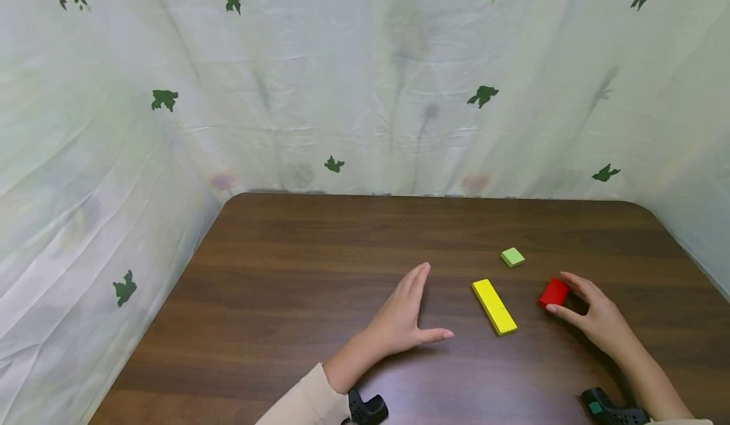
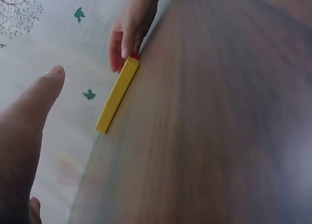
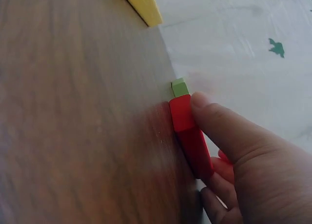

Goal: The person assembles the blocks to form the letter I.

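Observation:
On the right of the table, a red block (image 1: pixel 553 292) lies between the thumb and fingers of my right hand (image 1: pixel 599 320). The right wrist view has the thumb on one side of the red block (image 3: pixel 187 129) and fingertips at its other side, in a pinch. My left hand (image 1: pixel 396 320) holds nothing, its fingers extended and its thumb spread away from them. Between the two hands lies a long yellow block (image 1: pixel 494 307), nearer the left thumb tip. A small light green square block (image 1: pixel 512 257) lies farther back, beyond the yellow one.
The brown wooden table (image 1: pixel 274 273) has a rounded back edge. Behind it and along its sides hangs a pale curtain (image 1: pixel 353 95) printed with green birds and leaves. Black straps with devices (image 1: pixel 367 407) sit at both wrists.

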`<state>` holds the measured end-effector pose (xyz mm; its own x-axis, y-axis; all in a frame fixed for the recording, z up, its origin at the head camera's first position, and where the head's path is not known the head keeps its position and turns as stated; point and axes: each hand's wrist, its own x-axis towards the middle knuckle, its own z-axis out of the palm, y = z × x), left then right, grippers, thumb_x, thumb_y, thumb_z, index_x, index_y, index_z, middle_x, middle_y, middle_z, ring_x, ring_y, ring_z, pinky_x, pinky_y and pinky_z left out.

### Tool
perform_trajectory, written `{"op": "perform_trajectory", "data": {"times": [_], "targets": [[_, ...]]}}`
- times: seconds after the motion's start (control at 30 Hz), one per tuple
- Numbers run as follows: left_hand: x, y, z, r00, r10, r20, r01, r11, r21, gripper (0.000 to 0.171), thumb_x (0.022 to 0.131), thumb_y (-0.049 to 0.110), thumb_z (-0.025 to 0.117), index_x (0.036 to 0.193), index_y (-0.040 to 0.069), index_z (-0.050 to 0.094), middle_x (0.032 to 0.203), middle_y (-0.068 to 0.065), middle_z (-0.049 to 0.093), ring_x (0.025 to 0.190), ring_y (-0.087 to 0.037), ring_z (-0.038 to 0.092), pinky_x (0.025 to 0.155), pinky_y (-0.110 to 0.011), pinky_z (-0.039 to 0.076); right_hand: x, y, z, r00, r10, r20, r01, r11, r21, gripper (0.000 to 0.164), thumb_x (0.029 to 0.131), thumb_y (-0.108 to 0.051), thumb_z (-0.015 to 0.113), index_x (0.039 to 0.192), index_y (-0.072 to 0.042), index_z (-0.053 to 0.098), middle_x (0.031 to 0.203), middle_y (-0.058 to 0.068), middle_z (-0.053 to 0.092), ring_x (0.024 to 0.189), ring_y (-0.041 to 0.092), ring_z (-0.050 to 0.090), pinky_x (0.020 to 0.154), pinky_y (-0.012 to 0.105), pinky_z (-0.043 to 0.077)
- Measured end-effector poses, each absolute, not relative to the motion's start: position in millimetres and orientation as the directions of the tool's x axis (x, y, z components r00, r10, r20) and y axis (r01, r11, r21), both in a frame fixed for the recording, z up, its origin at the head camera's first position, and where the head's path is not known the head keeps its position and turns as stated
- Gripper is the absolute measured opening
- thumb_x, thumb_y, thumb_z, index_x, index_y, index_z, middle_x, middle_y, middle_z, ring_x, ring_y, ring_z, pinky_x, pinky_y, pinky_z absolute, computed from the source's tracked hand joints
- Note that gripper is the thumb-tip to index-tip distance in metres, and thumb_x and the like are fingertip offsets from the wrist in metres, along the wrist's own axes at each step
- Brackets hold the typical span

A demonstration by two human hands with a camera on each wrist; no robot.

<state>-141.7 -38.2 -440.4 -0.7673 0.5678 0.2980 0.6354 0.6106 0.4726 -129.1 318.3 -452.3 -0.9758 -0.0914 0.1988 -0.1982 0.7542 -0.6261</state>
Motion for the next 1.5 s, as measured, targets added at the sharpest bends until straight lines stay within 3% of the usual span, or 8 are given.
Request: {"op": "perform_trajectory", "data": {"times": [0.37,0.83,1.13,1.5], "targets": [[-142.6,-12.9,-443.1,-0.762,0.587,0.272,0.641,0.625,0.446,0.105,0.071,0.065,0.058,0.142,0.001,0.014,0.145,-0.011,0.02,0.133,-0.018,0.016,0.104,-0.035,0.023,-129.7,318.7,-451.4,-0.978,-0.105,0.179,-0.195,0.758,-0.622,0.069,0.079,-0.027,0.07,0.13,0.005,0.037,0.125,0.03,0.038,0.109,0.047,0.037,0.081,0.06,0.033],[-138.9,26.8,-449.7,-0.751,0.623,0.219,0.658,0.678,0.329,0.103,0.071,0.068,0.054,0.141,0.001,0.018,0.143,-0.009,0.024,0.132,-0.016,0.019,0.105,-0.027,0.015,-129.4,320.8,-452.5,-0.977,-0.118,0.178,-0.206,0.744,-0.636,0.068,0.078,-0.025,0.071,0.13,0.003,0.038,0.127,0.027,0.035,0.112,0.046,0.032,0.08,0.064,0.03],[-143.3,43.4,-458.7,-0.789,0.576,0.212,0.61,0.697,0.376,0.102,0.069,0.068,0.056,0.14,0.002,0.021,0.141,-0.008,0.027,0.13,-0.016,0.024,0.104,-0.027,0.019,-130.1,320.5,-454.8,-0.981,-0.11,0.158,-0.186,0.759,-0.625,0.069,0.078,-0.027,0.07,0.13,0.004,0.038,0.128,0.029,0.033,0.112,0.048,0.031,0.079,0.064,0.031],[-145.5,56.8,-459.8,-0.84,0.518,0.161,0.541,0.774,0.331,0.101,0.068,0.07,0.056,0.139,0.004,0.026,0.139,-0.005,0.032,0.128,-0.013,0.028,0.104,-0.024,0.017,-129.9,320.1,-454.1,-0.981,-0.117,0.153,-0.188,0.757,-0.626,0.069,0.079,-0.027,0.07,0.131,0.005,0.036,0.128,0.031,0.032,0.111,0.05,0.031,0.079,0.065,0.03]]}}
